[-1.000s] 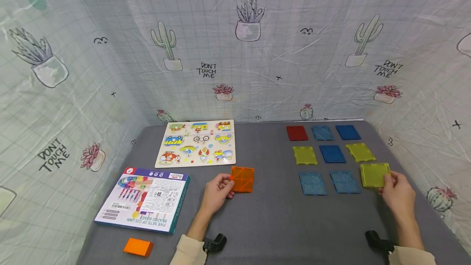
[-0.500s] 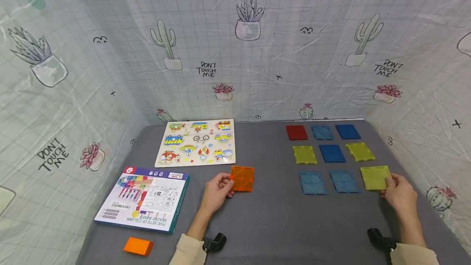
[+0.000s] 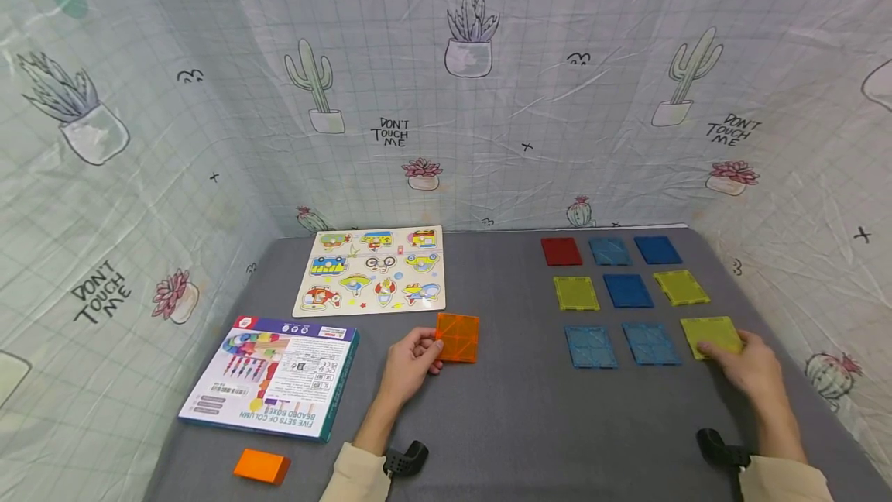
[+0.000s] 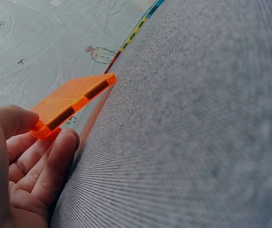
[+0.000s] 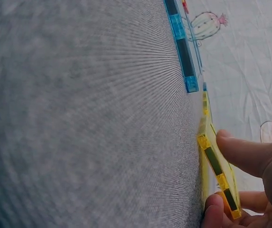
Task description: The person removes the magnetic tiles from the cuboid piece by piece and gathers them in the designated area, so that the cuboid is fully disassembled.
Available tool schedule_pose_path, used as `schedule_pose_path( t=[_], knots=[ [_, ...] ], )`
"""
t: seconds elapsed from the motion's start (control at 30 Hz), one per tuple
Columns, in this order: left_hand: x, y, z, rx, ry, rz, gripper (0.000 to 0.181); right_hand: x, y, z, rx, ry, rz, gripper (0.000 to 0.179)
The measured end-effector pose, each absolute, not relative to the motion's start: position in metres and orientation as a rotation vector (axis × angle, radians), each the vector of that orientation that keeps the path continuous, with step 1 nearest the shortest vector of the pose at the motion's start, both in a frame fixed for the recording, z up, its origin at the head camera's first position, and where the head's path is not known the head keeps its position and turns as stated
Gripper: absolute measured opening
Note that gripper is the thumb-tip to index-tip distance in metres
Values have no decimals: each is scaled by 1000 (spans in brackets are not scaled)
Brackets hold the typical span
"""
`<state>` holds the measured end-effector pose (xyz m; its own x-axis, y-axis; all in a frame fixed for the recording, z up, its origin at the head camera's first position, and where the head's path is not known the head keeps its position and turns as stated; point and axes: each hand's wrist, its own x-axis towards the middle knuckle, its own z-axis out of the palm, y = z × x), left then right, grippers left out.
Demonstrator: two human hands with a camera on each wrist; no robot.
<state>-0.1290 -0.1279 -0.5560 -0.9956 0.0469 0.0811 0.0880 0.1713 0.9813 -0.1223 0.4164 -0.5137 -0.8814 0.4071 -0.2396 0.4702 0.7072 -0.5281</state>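
Note:
My left hand (image 3: pixel 409 366) pinches a translucent orange square magnetic tile (image 3: pixel 460 338) by its left edge, thumb on top and fingers curled below. In the left wrist view that orange tile (image 4: pixel 76 97) is tilted, held off the grey cloth. At the right, my right hand (image 3: pixel 753 362) holds a translucent yellow square magnetic tile (image 3: pixel 711 331). Its thumb lies on the tile's upper face while the fingers are under the right edge. The right wrist view has this yellow tile (image 5: pixel 216 166) tilted, its far edge close to the cloth.
Beside the yellow tile lie two light blue tiles (image 3: pixel 591 347). Behind them are rows with yellow, dark blue (image 3: pixel 629 290), light blue and red tiles (image 3: pixel 561 252). A picture puzzle board (image 3: pixel 372 269), a boxed toy (image 3: pixel 272 378) and an orange block (image 3: pixel 262 466) occupy the left side.
The yellow tile has come down toward the table at the end of the front row. My right thumb has slid from its edge onto its face. The left hand stays still.

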Motion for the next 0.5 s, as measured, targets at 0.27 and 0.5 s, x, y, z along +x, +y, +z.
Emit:
schedule_pose_path(
  t=[0.27,0.5],
  knots=[
    [-128,-128,-555,-129,-2405,-1998,25,-121,417,-512,680,2819,-875,97],
    [-127,-129,-553,-72,-2389,-2043,25,-125,418,-514,636,2871,-772,95]
  ],
)
